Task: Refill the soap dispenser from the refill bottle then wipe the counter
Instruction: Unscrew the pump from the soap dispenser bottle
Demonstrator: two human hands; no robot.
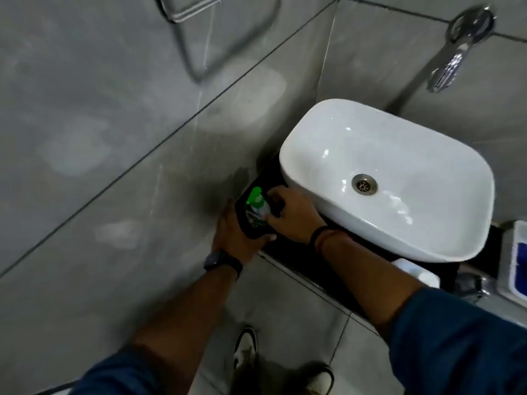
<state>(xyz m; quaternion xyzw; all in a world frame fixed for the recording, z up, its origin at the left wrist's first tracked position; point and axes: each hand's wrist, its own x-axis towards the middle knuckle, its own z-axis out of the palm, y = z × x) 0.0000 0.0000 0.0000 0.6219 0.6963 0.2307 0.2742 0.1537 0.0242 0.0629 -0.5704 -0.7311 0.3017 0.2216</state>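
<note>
Green-capped soap dispenser (257, 208) stands on the dark counter (288, 249) at the left of the white sink (393, 178), where the right hand (293, 215) closes around its right side and the left hand (236, 235) grips the near-left counter corner beside it.

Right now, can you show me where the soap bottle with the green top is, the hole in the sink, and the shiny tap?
soap dispenser (254, 197): head view, on its green pump top.
drain (364, 185): head view, on the metal ring in the basin's floor.
tap (447, 70): head view, on its chrome spout.
</note>
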